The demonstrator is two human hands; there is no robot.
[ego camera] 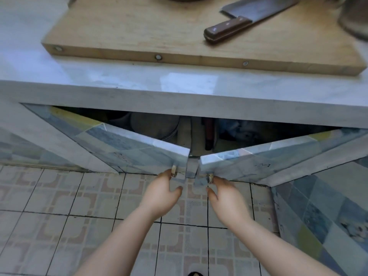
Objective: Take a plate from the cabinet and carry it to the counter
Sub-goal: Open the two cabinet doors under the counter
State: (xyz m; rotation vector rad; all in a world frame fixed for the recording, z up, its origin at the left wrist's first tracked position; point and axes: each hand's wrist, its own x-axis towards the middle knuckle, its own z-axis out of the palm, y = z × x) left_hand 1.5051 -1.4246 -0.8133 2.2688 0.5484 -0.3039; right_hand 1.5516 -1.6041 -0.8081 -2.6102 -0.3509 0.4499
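Observation:
Under the white counter (179,84) the cabinet has two tiled doors, both swung partly outward toward me. My left hand (164,193) grips the small knob (173,169) of the left door (139,148). My right hand (225,196) grips the knob (210,177) of the right door (264,156). Through the gap the dark inside shows a stack of round grey dishes (157,126) and a dark red handle (209,134). I cannot make out a single plate clearly.
A wooden cutting board (139,32) lies on the counter with a cleaver (245,20) on it. A metal pot (356,18) stands at the far right. Patterned floor tiles (59,206) spread below, and a tiled wall (328,212) juts out at right.

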